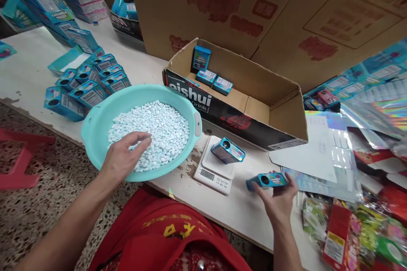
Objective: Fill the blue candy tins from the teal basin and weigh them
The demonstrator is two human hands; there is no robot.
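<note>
My left hand point(125, 154) hovers at the near side of a turquoise basin point(95, 146) filled with small white and pale-blue candies point(162, 129). Its thumb and fingers are closed together; whatever lies between them is hidden. On the right, my right hand point(280, 199) grips a small blue candy box point(270, 180) by its ends, with its round dark opening facing up. Between the basin and that hand sits a white digital scale point(218, 173). Another blue box point(228, 151) with a round opening rests on the scale's plate; the display digits are hard to read.
Behind the scale stands an open cardboard tray point(235, 114) with several blue boxes inside. More open blue boxes point(92, 89) crowd the table left of the basin. Plastic sheets point(318, 156) and colourful packets point(349, 228) lie at the right. A red stool point(22, 156) is at left.
</note>
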